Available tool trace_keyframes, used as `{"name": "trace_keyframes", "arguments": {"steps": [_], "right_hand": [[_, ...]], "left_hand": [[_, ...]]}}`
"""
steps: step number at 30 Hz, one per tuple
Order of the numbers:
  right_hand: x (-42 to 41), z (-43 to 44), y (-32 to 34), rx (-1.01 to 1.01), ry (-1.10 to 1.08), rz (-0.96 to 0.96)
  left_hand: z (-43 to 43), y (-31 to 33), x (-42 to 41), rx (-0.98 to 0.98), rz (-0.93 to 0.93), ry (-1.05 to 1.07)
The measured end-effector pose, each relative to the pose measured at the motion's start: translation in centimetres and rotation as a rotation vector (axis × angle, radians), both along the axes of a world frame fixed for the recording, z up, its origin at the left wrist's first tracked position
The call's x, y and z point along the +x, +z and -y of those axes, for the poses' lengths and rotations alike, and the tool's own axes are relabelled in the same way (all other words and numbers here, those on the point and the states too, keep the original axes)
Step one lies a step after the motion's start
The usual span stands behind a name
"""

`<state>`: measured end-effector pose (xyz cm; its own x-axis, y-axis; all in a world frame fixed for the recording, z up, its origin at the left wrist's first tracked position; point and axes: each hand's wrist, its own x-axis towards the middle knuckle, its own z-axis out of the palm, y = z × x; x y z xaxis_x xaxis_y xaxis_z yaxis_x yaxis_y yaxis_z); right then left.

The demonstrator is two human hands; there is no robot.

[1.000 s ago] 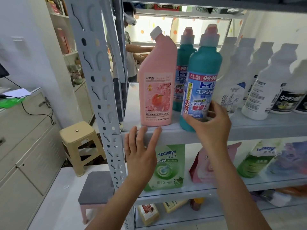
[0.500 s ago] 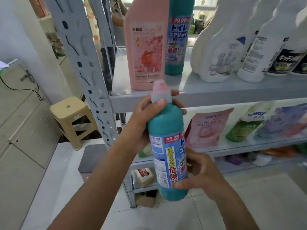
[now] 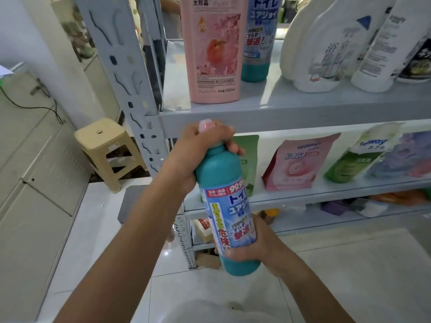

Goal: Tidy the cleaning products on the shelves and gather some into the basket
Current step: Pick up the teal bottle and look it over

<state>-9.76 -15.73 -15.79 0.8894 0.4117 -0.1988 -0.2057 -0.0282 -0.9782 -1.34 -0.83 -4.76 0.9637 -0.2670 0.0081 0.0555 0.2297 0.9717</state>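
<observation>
Head view: teal "99.9" bottle (image 3: 225,176) in left hand (image 3: 200,148) and right hand (image 3: 256,249).

A teal plastic cleaner bottle with a blue-and-white label (image 3: 227,206) is held at the centre of the view, tilted with its pale pink cap (image 3: 205,124) toward 11 o'clock and its base toward 5 o'clock. The left grip (image 3: 200,148), a bare hand, curls round the bottle's neck and cap; the right grip (image 3: 254,248) wraps the lower body from the 4 o'clock side.

At 12 o'clock a tall pink plastic bottle (image 3: 214,54) stands on the grey metal shelf (image 3: 303,113), a second teal bottle (image 3: 256,43) just behind it. White plastic bottles (image 3: 321,50) stand at 1 o'clock. A pink refill pouch (image 3: 296,164) leans on the shelf below at 3 o'clock. A beige plastic stool (image 3: 105,141) stands on the floor at 9 o'clock.
</observation>
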Motion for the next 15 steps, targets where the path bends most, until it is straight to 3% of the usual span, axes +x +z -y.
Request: {"name": "trace_keyframes", "arguments": {"steps": [3,5,8,11,13,15], "right_hand": [[-0.5,-2.2,-0.2,-0.168,-0.275,0.169],[-0.5,-2.4,0.1,-0.219,-0.328,0.237],[0.5,-0.4,1.6,-0.21,-0.094,0.183],[1.6,1.5,3.1,-0.052,0.235,0.057],[1.6,1.4,3.1,-0.014,0.266,0.055],[1.3,0.6,2.1,-0.1,0.084,0.114]], "left_hand": [[0.4,0.0,-0.3,0.104,-0.016,0.201],[0.2,0.2,-0.5,0.089,0.014,0.235],[-0.5,0.4,-0.8,-0.078,0.128,0.046],[-0.6,0.6,-1.2,-0.226,0.228,-0.218],[-0.3,0.7,-1.3,-0.204,0.236,-0.223],[0.2,0.8,-1.4,-0.11,0.234,-0.079]]}}
